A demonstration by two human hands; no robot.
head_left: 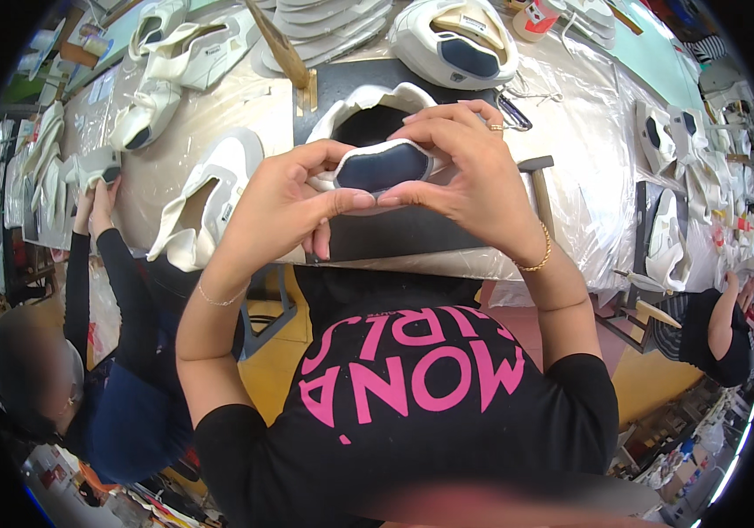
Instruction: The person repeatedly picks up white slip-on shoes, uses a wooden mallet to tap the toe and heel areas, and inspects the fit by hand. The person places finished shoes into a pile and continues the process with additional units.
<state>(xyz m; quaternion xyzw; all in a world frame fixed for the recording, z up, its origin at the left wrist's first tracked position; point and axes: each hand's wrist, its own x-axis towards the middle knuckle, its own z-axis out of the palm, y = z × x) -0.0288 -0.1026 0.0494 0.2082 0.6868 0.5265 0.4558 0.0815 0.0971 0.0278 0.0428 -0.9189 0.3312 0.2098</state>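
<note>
Between my two hands is a white shoe upper [383, 167], its heel end with a dark navy patch turned toward me. My left hand [302, 194] grips the left side of the heel, thumb along the lower edge of the patch and fingers curled over the top. On the other side my right hand [460, 163] pinches the same edge, its thumb tip almost meeting the left one. The inside of the upper is dark, and my fingers partly hide its collar. Beneath it lies a black work board [403, 233].
A hammer [542, 189] lies right of the board; a wooden handle [278, 44] slants at its far left corner. Nearby are a grey-white upper [218, 180], a white shoe [456, 48] and stacked grey pieces [328, 40]. Co-workers' hands [99, 207] work at left and right.
</note>
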